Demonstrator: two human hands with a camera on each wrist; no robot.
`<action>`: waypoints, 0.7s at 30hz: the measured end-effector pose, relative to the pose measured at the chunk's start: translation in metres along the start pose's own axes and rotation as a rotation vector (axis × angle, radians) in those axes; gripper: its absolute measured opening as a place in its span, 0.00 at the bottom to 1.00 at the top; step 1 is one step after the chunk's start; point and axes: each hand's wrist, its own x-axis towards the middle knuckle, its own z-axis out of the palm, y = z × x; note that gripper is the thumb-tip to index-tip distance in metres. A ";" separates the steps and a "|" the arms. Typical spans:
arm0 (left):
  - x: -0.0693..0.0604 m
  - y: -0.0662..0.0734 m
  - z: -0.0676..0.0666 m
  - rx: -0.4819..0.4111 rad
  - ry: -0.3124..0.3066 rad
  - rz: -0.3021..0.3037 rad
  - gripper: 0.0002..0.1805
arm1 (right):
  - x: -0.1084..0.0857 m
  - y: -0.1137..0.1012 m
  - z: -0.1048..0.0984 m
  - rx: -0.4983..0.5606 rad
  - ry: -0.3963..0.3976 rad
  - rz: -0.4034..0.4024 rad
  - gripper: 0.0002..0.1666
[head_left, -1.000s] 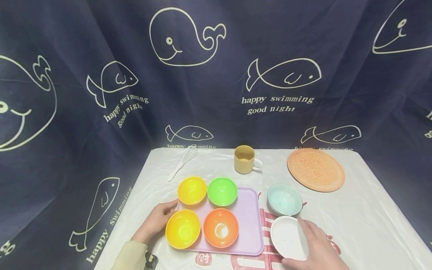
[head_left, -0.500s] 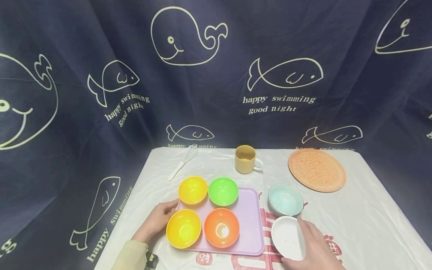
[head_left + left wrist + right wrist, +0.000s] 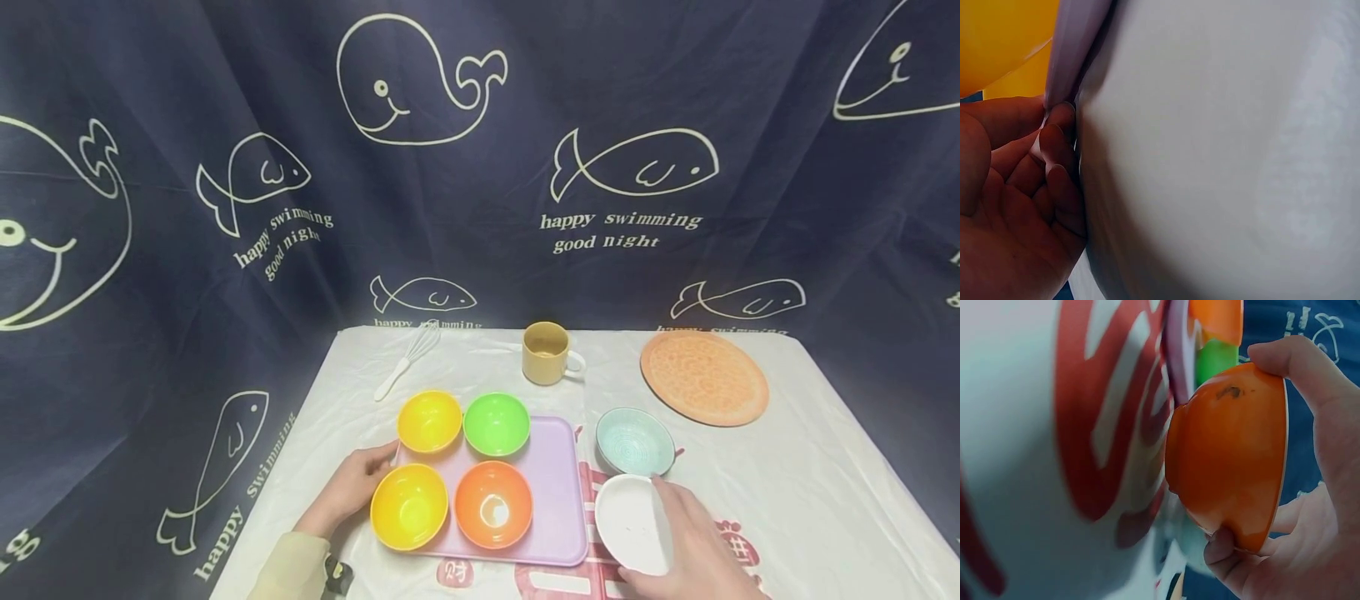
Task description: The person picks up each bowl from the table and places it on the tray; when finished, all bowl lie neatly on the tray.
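Note:
In the head view my left hand [image 3: 352,487] is at the left edge of a lilac tray [image 3: 557,500]. The left wrist view shows thumb and curled fingers pinching the tray's rim [image 3: 1075,50]. Two yellow bowls [image 3: 408,507], a green bowl [image 3: 497,423] and an orange bowl [image 3: 493,504] sit on the tray. Right of it, my right hand [image 3: 693,542] grips a bowl [image 3: 628,523], white inside. Its outside is orange in the right wrist view, with the thumb [image 3: 1272,356] at one side of the rim and fingers at the other.
A pale blue bowl [image 3: 635,443] stands just beyond the white-lined bowl. Farther back are a tan mug [image 3: 545,354] with a white handle, a white whisk [image 3: 405,362] and a round orange-brown board [image 3: 705,379]. Dark printed cloth [image 3: 480,208] hangs behind the table.
My right hand has shifted the white-lined bowl slightly left and away from me, closer to the tray. The left hand stays at the tray's edge.

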 end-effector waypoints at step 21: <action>-0.003 0.001 0.000 0.011 0.009 0.006 0.25 | 0.037 -0.055 0.027 0.000 -0.103 -0.028 0.74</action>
